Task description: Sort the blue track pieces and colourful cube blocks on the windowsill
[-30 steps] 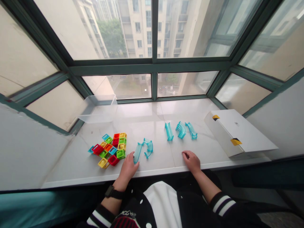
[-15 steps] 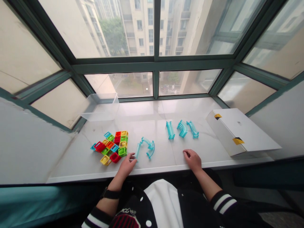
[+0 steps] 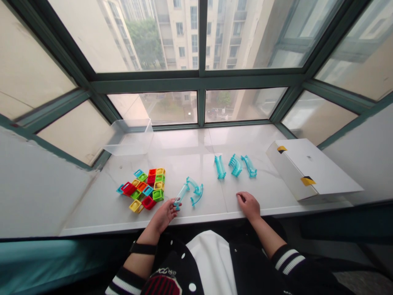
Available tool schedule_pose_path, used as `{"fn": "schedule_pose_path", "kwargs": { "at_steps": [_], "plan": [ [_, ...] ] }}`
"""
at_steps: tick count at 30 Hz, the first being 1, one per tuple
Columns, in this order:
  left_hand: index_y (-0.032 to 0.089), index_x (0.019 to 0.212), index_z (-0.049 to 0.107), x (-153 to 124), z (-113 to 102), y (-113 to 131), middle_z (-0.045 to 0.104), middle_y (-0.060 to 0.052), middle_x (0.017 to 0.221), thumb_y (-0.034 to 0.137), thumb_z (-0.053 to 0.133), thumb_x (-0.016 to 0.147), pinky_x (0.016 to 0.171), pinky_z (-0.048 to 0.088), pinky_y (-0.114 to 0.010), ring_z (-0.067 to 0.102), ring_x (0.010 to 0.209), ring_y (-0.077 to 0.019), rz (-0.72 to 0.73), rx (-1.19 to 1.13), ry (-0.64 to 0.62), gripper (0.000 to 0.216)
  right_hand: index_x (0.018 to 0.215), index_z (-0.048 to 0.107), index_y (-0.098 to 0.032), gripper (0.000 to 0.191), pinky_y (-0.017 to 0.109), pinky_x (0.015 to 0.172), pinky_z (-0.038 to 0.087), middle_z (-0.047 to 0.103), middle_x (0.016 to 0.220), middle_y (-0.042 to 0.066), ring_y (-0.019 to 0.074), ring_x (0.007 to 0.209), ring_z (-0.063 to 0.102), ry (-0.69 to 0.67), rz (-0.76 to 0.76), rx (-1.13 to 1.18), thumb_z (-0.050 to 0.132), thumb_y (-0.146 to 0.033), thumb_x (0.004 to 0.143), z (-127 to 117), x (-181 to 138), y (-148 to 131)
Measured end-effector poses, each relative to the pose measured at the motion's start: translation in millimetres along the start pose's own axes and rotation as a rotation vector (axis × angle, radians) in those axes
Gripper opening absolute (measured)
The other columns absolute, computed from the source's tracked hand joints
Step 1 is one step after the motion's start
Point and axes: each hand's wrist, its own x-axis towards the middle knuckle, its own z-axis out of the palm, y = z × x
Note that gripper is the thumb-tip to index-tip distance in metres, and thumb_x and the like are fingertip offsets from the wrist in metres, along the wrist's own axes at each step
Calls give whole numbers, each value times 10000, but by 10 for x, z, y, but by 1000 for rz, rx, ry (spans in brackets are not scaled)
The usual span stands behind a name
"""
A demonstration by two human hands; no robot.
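Observation:
My left hand grips the near end of a straight translucent blue track piece, which is tilted up at an angle. Just right of it, two curved blue track pieces lie close together near that piece's far end; whether they touch it I cannot tell. Loosely curled, my right hand rests on the white ledge with nothing visible in its fingers. Beyond it lie a straight track piece, a curved track piece and another straight track piece, side by side.
Colourful square blocks lie bunched left of my left hand. A clear plastic bin stands at the back left by the window. On the right sits a white box with black-and-yellow tape. The white ledge ends just before my body.
My left hand has lifted and turned the straight track piece, which was flatter before. The curved pieces beside it have shifted slightly right and nearer. My right hand has stayed put.

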Motion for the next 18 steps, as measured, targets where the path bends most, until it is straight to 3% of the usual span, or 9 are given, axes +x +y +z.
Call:
{"fn": "schedule_pose_path", "kwargs": {
  "at_steps": [7, 18],
  "plan": [
    [51, 1216, 627, 0, -39, 0, 710, -188, 1010, 232, 552, 877, 570, 515, -224, 649, 689, -152, -190, -273, -78, 392, 962, 762, -246, 325, 366, 859, 516, 787, 978, 73, 258, 920, 702, -6, -21, 0, 470, -389, 974, -3, 6, -5],
    [106, 1157, 612, 151, -140, -185, 702, -166, 974, 189, 592, 780, 455, 404, -189, 585, 592, -130, -270, -316, -92, 387, 957, 760, -255, 319, 369, 849, 517, 786, 991, 67, 259, 923, 703, -3, -17, -19, 466, -379, 969, -15, 4, -30]
  ]
}}
